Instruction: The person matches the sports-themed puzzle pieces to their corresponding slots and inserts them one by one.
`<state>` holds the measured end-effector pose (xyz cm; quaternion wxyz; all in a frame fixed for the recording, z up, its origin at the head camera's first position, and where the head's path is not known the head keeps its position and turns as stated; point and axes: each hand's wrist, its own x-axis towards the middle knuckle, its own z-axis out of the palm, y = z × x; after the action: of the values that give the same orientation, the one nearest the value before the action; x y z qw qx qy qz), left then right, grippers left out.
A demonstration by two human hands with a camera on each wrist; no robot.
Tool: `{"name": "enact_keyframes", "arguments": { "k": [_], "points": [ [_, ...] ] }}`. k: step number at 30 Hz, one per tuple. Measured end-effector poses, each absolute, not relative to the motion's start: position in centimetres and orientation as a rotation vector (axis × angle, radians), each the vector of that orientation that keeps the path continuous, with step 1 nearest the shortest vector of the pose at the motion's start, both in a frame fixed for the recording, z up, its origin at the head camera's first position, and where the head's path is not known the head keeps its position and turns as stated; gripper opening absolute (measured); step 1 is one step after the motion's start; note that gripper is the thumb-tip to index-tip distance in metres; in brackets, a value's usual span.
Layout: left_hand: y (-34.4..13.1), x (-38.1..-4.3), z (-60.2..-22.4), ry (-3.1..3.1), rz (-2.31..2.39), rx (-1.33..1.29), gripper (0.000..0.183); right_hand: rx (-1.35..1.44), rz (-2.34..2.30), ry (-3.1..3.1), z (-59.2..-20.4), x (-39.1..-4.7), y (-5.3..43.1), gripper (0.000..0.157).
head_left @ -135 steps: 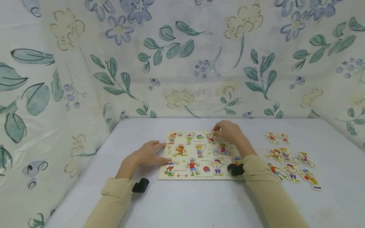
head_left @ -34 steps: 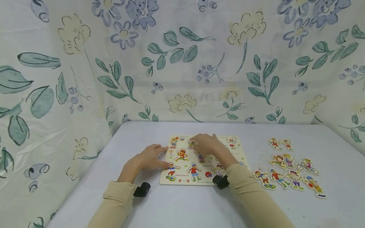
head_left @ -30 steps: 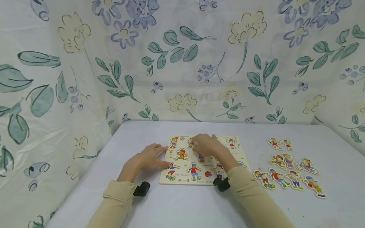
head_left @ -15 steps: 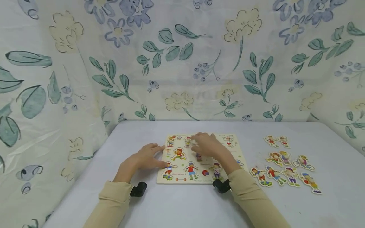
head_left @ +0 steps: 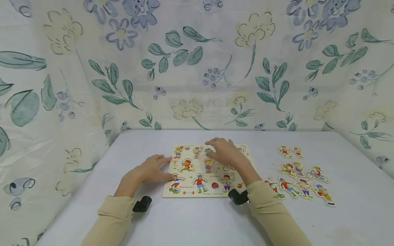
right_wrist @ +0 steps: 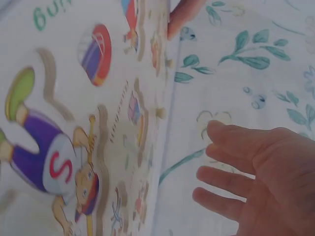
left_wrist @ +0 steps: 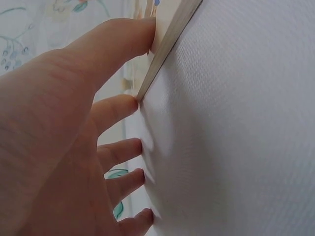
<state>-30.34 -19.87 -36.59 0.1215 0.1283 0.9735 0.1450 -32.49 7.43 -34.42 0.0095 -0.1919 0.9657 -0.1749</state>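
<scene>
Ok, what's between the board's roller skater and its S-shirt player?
On the board, a red and purple picture, apparently a helmet, shows in the head view.

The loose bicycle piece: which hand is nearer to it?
Right. The right hand is above the board, left of the bicycle piece; the left hand is farther left.

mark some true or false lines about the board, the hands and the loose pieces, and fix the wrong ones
1. The left hand touches the board. True.
2. The right hand is gripping a loose piece. False: the right hand holds nothing and is over the board.
3. The bicycle piece lies off the board, to its right. True.
4. The sleeves are black. False: the sleeves are beige.
5. Several loose pieces lie on the table. True.
</scene>
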Motion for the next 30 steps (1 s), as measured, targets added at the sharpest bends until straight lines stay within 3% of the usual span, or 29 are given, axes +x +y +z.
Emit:
{"name": "enact_keyframes", "arguments": {
  "k": [30],
  "points": [
    [-19.7,-30.6,-36.7,2.824,0.439,0.358,0.087,-0.526,-0.744,2.949,-32.3,-33.4,15.0,0.052]
  ]
}}
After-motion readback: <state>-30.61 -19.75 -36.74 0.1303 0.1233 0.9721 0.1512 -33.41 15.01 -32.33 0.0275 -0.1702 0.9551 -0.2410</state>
